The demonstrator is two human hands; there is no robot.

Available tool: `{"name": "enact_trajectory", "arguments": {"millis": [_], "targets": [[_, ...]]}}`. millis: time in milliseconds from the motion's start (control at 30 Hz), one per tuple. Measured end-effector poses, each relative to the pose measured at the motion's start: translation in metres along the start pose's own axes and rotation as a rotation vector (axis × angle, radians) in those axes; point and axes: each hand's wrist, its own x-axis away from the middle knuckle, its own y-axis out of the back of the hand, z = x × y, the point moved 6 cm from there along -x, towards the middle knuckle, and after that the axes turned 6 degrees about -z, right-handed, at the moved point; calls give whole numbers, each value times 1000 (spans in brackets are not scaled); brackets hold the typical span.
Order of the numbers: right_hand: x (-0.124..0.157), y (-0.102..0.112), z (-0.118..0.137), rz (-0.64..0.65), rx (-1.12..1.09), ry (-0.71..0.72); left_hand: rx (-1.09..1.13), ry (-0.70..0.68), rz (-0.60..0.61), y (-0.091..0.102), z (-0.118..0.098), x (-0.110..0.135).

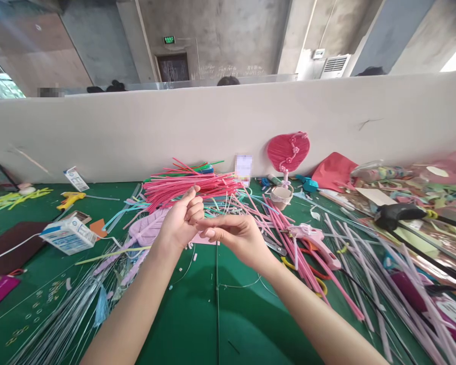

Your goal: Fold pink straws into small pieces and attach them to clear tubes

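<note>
In the head view my left hand (186, 215) is closed in a fist, thumb up, over the middle of the table. My right hand (239, 235) meets it with thumb and forefinger pinched together at the left fingers. Whatever lies between them is too small or hidden to make out. Just behind the hands lies a big bundle of pink and red pipe cleaners (186, 188). A lilac leaf-shaped piece (147, 227) made of fuzzy stems rests beside my left wrist. Right of my right hand are a pink hot glue gun (319, 243) and loose pink pipe cleaners (307, 271).
Left on the green table (197, 324) are a yellow glue gun (69, 199), a blue-and-white box (69, 235) and silvery wires (72, 304). A red fan-shaped piece (288, 152) stands in a small pot (281, 196) before a white partition (155, 132). Clutter and purple power strips crowd the right.
</note>
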Motion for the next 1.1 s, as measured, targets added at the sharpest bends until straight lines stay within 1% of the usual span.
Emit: {"name": "enact_trajectory", "arguments": {"millis": [233,367,567,767,967,1100], "targets": [[-1,0,3,9,-103,-51,9,-6,55,4,-7,-6],[-1,0,2,42,-125,-104,-14,-29,62,5,-13,-7],[0,-2,4,103,-139,-157,-111,-68,95,2,-18,-4],[3,-4,3,173,-109,-195,-212,-108,122,2,-25,-4],[4,-6,3,210,-120,-231,-295,-158,164,2,-33,-2],[6,-7,2,237,-121,-249,-329,-166,180,2,-35,-2]]}}
